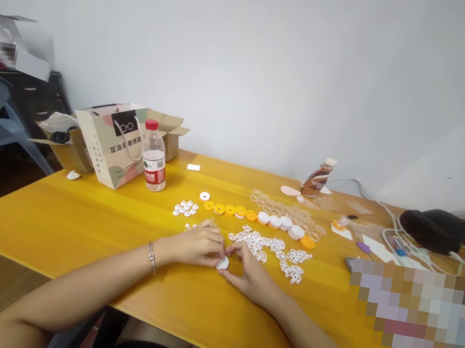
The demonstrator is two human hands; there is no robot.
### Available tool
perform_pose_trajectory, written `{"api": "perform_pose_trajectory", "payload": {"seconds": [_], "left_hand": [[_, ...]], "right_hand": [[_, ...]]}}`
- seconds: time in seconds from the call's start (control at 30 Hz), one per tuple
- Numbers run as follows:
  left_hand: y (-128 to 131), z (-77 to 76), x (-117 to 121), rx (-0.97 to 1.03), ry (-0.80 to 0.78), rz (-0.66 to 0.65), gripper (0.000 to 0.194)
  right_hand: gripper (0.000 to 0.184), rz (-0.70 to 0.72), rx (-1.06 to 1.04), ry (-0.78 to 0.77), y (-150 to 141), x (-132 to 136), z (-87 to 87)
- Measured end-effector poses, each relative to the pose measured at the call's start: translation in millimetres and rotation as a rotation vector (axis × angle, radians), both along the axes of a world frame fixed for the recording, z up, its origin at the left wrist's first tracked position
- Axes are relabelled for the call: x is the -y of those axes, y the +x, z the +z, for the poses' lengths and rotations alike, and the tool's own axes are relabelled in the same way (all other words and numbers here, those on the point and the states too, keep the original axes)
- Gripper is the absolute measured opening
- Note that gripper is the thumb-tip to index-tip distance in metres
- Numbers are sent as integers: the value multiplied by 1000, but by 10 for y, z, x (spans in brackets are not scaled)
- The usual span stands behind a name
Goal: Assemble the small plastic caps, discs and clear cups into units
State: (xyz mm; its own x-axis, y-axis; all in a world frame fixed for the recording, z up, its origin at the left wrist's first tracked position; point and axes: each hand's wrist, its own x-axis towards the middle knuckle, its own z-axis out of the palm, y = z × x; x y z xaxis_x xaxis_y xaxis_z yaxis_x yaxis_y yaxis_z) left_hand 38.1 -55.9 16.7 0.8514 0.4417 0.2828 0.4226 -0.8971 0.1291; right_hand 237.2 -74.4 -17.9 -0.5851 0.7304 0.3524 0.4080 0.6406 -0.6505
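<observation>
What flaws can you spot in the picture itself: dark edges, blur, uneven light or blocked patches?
In the head view, curved darkness eats into the right edge; in the head view, pixel blocks hide part of the table at lower right; in the head view, the white disc shows little fine detail; in the head view, the wall looks softly lit.

We had bare, glossy yellow tabletop [72, 218] left of our bare left hand [204, 245], where a hand could slide low. Straight ahead, a row of round orange and white plastic pieces [230, 210] barred a low pass, clear plastic cups [284, 210] just beyond its right part. White openwork plastic pieces [254, 239] crowded our bare right hand's [250, 276] far side. Far left, a red-capped clear plastic bottle [153, 171] and a pale printed paper bag [107, 143] blocked us.
</observation>
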Motion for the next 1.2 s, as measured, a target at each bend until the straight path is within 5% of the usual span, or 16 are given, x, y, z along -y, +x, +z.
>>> {"api": "perform_pose_trajectory", "payload": {"seconds": [0.2, 0.53, 1.2], "left_hand": [[-13, 5, 26, -27, 19, -23, 22], [22, -48, -26, 126, -271, 49, 18], [29, -80, -5, 135, -269, 112, 11]], "right_hand": [[27, 11, -20, -18, 2, 3, 8], [25, 25, 18, -22, -2, 3, 52], [19, -13, 39, 91, 2, -86, -21]]}}
